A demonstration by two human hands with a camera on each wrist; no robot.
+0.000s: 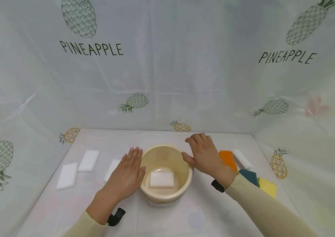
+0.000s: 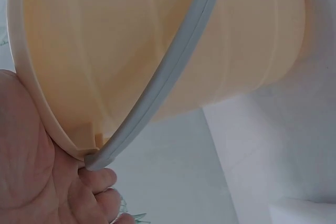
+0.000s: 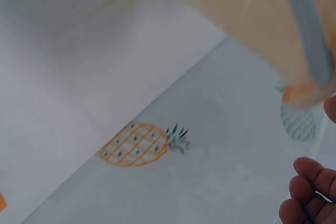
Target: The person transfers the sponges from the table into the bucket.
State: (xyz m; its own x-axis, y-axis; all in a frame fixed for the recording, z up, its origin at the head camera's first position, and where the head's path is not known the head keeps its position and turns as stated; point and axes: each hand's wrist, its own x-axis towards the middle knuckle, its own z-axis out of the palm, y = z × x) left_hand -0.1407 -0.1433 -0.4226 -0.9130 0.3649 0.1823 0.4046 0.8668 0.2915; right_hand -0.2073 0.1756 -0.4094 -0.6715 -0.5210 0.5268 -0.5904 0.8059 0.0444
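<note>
A cream bucket [image 1: 165,198] stands upright mid-table, with a white rectangular block [image 1: 162,179] lying flat on its bottom. At the bucket's left rim is my left hand [image 1: 127,179], its fingers straight and together. The left wrist view shows that palm against the rim, beside the end of the grey bucket handle [image 2: 157,85]. Over the right side of the rim is my right hand [image 1: 204,154], thumb spread from loosely bent fingers. In the right wrist view its fingertips [image 3: 302,190] appear apart from the bucket, holding nothing.
Two white blocks lie at the left, one nearer [image 1: 67,176] and one farther [image 1: 88,161]; a third [image 1: 112,168] is partly behind the left hand. Beyond the right forearm lie an orange piece [image 1: 227,159], a white block [image 1: 242,159], a dark blue piece [image 1: 248,176] and a yellow piece [image 1: 267,187].
</note>
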